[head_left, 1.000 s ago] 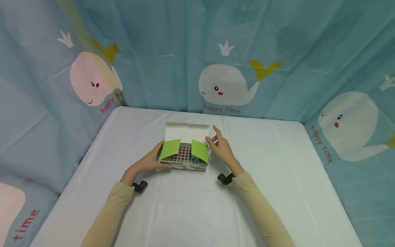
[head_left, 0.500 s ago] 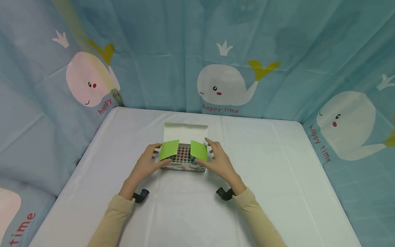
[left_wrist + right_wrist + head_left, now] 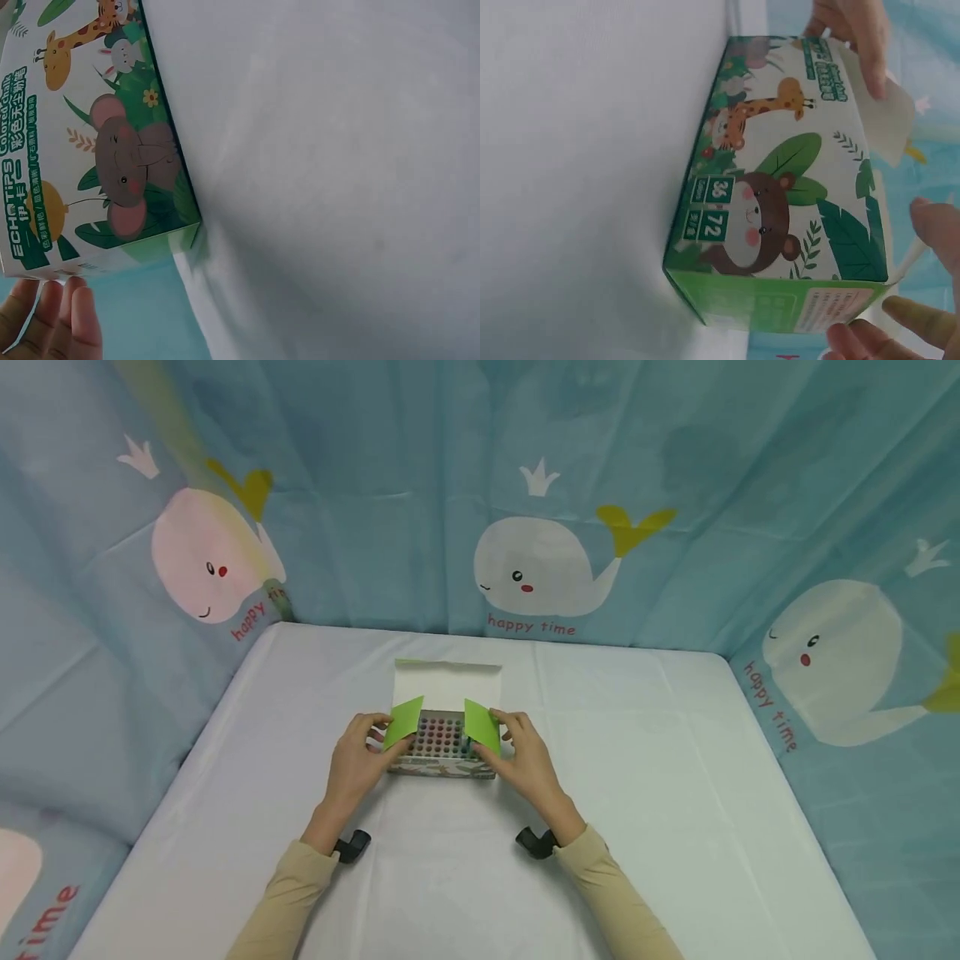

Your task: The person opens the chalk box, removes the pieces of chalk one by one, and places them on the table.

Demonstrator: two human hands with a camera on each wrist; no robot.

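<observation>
A coloured chalk box [image 3: 442, 767] with animal pictures lies on the white table, its lid [image 3: 447, 685] raised at the back. Rows of chalk sticks [image 3: 439, 735] show between two green side flaps. My left hand [image 3: 360, 758] pinches the left flap [image 3: 403, 722], thumb on the inner side and fingers outside. At the other end, my right hand [image 3: 527, 758] has its thumb inside and fingers outside the right flap [image 3: 482, 725]. The left wrist view shows left fingertips [image 3: 75, 289] at the box's end; in the right wrist view, right fingertips [image 3: 847, 337] are against the green end panel.
A white cloth covers the table [image 3: 637, 793] around the box. Behind and at both sides hangs a blue curtain [image 3: 360, 527] with whale prints. A black camera mount [image 3: 536, 843] sits at each wrist.
The right hand has come down from beside the lid to the right flap. The left hand has shifted from the box's side to the left flap. Both flaps now stand wider apart, showing more chalk.
</observation>
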